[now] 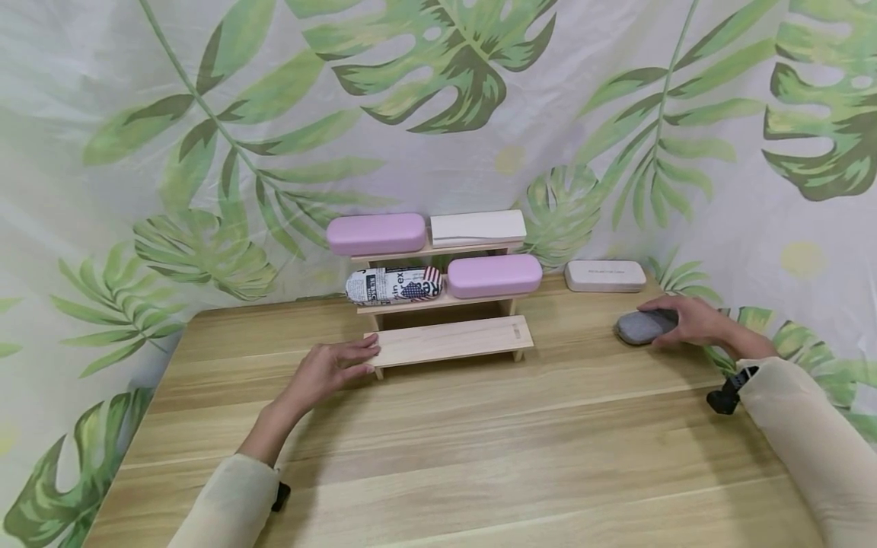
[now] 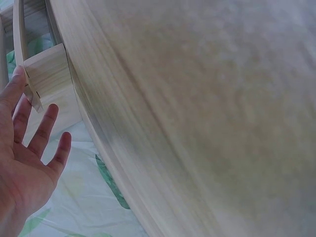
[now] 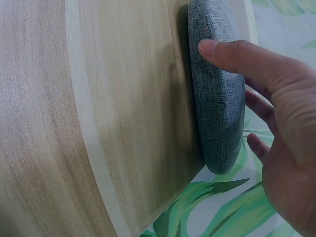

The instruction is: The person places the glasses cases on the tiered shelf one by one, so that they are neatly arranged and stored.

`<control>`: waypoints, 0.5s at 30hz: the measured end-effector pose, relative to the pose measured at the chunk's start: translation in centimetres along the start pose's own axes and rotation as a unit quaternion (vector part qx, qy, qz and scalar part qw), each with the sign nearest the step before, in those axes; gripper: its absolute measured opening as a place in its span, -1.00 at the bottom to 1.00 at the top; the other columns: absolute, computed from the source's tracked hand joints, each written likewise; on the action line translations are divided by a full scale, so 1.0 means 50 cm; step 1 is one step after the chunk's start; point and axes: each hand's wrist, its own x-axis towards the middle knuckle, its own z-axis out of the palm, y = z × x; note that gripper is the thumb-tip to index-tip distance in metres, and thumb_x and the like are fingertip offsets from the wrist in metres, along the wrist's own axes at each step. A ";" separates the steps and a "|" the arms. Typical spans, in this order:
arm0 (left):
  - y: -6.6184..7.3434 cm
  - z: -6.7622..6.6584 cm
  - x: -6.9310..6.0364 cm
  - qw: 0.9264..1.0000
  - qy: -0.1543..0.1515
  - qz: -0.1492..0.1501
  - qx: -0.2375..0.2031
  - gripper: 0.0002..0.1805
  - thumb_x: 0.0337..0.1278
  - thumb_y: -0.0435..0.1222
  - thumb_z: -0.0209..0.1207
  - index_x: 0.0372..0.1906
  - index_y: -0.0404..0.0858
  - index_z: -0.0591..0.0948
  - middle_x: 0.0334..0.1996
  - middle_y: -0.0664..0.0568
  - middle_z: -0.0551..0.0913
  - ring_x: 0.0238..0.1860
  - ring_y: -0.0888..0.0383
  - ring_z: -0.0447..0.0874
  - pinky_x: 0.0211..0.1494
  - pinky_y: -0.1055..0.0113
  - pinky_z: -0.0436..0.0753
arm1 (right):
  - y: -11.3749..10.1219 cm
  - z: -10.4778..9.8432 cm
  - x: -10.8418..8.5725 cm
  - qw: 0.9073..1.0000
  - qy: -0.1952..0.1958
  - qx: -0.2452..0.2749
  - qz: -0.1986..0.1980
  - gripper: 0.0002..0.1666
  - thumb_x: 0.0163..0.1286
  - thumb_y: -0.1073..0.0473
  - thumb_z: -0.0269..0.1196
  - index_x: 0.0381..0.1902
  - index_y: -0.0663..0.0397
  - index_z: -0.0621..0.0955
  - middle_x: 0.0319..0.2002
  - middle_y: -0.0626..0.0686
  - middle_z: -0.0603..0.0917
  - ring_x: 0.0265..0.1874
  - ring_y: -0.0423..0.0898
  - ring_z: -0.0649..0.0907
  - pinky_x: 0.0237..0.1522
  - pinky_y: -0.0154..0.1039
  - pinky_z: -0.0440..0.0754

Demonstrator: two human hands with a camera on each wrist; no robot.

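A grey fabric-covered glasses case (image 1: 644, 326) lies near the table's right edge. My right hand (image 1: 692, 321) holds it, the thumb across one face and the fingers at the far side, as the right wrist view shows. At the left end of the lowest step of a three-tier wooden stand (image 1: 448, 340), my left hand (image 1: 336, 369) pinches the board between thumb and forefinger. Its other fingers (image 2: 43, 131) are spread apart. The middle step bears a newspaper-print case (image 1: 394, 285) and a lilac case (image 1: 495, 275). Another lilac case (image 1: 376, 234) and a white case (image 1: 477, 227) lie on top.
A pale grey hard case (image 1: 605, 275) sits on the wooden table (image 1: 479, 457) at the back right, behind the grey fabric one. A leaf-patterned cloth (image 1: 438, 167) hangs close behind the stand and along both sides of the table.
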 end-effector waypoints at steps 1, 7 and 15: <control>0.000 0.000 0.000 1.000 0.001 0.000 0.000 -0.61 0.22 -0.31 0.48 0.16 -0.22 0.77 0.33 -0.04 0.65 0.19 -0.13 0.74 0.21 -0.05 0.70 | 0.000 0.000 0.000 1.000 0.003 -0.001 0.000 -0.19 -0.06 0.08 0.76 0.19 0.15 0.74 0.15 0.25 0.76 0.10 0.23 0.69 -0.01 -0.23 0.58; 0.002 0.000 0.001 1.000 0.000 -0.002 -0.001 -0.61 0.22 -0.31 0.48 0.16 -0.22 0.78 0.32 -0.03 0.65 0.20 -0.13 0.74 0.23 -0.07 0.69 | 0.001 0.003 0.002 1.000 0.002 -0.011 -0.002 -0.21 -0.06 0.13 0.76 0.18 0.15 0.74 0.14 0.24 0.76 0.09 0.23 0.70 0.00 -0.10 0.62; 0.003 -0.001 0.001 1.000 0.001 0.003 0.013 -0.62 0.24 -0.29 0.48 0.15 -0.21 0.78 0.32 -0.02 0.66 0.17 -0.13 0.76 0.13 -0.05 0.75 | -0.007 0.008 0.001 1.000 0.007 -0.011 -0.010 -0.24 -0.08 0.19 0.76 0.15 0.16 0.75 0.10 0.24 0.77 0.08 0.23 0.71 0.00 -0.08 0.62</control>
